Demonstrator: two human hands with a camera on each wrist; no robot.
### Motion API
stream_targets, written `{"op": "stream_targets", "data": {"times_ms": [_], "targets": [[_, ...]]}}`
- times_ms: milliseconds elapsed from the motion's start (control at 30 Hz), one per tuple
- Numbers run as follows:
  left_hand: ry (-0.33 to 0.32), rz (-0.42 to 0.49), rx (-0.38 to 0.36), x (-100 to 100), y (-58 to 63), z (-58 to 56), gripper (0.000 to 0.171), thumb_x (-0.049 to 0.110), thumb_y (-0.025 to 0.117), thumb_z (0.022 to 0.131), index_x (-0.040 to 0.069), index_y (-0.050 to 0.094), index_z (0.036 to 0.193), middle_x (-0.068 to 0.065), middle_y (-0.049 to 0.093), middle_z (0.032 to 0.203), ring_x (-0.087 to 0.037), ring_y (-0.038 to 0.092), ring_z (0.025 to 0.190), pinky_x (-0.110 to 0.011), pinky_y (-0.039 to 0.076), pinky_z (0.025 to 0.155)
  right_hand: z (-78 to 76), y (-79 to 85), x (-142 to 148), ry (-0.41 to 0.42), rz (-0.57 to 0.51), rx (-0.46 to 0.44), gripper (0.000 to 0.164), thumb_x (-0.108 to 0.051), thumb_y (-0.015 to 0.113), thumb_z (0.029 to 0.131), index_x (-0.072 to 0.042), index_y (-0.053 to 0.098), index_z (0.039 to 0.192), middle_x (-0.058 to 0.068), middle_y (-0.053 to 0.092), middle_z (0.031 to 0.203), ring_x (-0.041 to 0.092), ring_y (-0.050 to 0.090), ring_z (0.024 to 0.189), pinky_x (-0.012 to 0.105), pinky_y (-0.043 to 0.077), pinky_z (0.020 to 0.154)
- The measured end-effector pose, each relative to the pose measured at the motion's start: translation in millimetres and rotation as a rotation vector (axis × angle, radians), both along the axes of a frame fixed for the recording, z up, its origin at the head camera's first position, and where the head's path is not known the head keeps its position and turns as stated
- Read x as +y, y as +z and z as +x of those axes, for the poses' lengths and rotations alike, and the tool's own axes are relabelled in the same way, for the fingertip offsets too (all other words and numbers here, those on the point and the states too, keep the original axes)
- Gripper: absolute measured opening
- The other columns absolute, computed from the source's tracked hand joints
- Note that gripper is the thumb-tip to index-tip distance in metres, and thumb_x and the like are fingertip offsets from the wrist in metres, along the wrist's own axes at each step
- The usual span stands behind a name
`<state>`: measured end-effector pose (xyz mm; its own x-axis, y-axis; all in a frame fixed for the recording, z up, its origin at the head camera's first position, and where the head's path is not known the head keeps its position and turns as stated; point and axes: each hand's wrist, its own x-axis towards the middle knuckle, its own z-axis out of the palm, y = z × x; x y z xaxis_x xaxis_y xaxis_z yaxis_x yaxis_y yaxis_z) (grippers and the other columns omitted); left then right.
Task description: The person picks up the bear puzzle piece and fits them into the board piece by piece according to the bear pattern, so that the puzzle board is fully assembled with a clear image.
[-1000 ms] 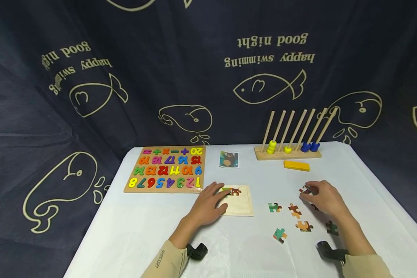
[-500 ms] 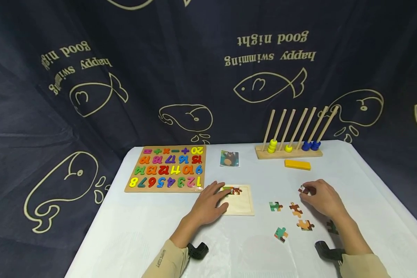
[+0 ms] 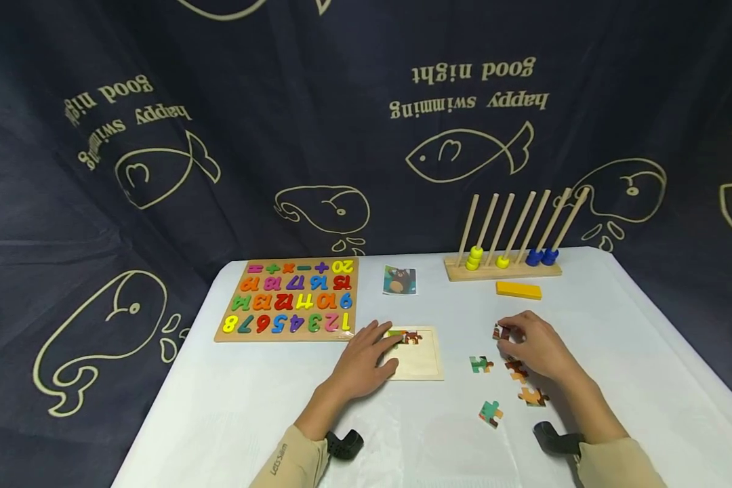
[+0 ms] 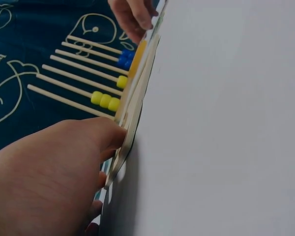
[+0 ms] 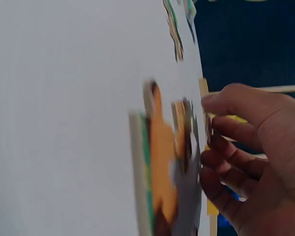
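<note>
Left hand (image 3: 358, 362) is resting with fingers spread, touching the left side of the wooden tray (image 3: 417, 367); its thumb is lying along the near edge. Right hand (image 3: 537, 347) is pinching a puzzle piece (image 3: 497, 332), fingers close together, right of the tray and apart from it. Loose pieces (image 3: 480, 364) are lying nearer the person. Curtain (image 3: 293, 115) is showing upside-down "good night", "happy swimming"; sleeve (image 3: 287, 464) lettering is reading, perhaps, "Let's Salim".
</note>
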<state>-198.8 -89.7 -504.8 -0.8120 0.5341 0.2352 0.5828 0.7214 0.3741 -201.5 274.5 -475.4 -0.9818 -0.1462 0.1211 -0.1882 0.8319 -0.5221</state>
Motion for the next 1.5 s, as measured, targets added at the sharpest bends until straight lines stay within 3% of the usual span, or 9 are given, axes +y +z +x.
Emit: {"op": "stream_targets", "data": {"times_ms": [267, 500, 967, 1500], "targets": [[-0.002, -0.002, -0.008, 1, 1.4, -0.7, 0.046, 0.035, 0.052, 0.095, 0.021, 0.053, 0.139, -0.006, 0.038, 0.15, -0.03, 0.025, 0.141, -0.045, 0.019, 0.115, -4.5, -2.4, -24, 0.085, -0.059, 0.0, 0.037, -0.019, 0.075, 0.082, -0.006, 0.067, 0.115, 0.005, 0.057, 0.102, 0.02, 0.052, 0.083, 0.037, 0.048, 0.072], [-0.002, -0.009, -0.009, 1, 1.3, -0.4, 0.046, 0.036, 0.052, 0.095, 0.021, 0.053, 0.139, -0.005, 0.038, 0.15, -0.03, 0.025, 0.141, -0.045, 0.019, 0.115, -6.9, -3.8, -48, 0.122, -0.049, -0.011, 0.038, -0.022, 0.076, 0.081, -0.008, 0.067, 0.115, 0.003, 0.057, 0.1, 0.018, 0.052, 0.083, 0.036, 0.048, 0.073], [0.003, -0.019, -0.018, -2, 1.9, -1.4, 0.047, 0.038, 0.052, 0.095, 0.022, 0.053, 0.14, -0.004, 0.037, 0.15, -0.029, 0.024, 0.141, -0.044, 0.018, 0.115, -13.5, -1.1, -93, 0.248, -0.027, 0.089, 0.037, -0.017, 0.078, 0.079, -0.003, 0.069, 0.111, 0.003, 0.058, 0.098, 0.016, 0.052, 0.08, 0.032, 0.047, 0.068], [0.003, -0.019, -0.002, 0, 0.1, -1.2, 0.047, 0.038, 0.052, 0.095, 0.022, 0.053, 0.139, -0.004, 0.038, 0.15, -0.029, 0.025, 0.141, -0.044, 0.019, 0.115, -16.8, 1.3, -116, 0.285, 0.007, 0.057, 0.033, -0.018, 0.076, 0.079, -0.006, 0.07, 0.109, 0.001, 0.057, 0.098, 0.016, 0.053, 0.083, 0.033, 0.047, 0.074]]}}
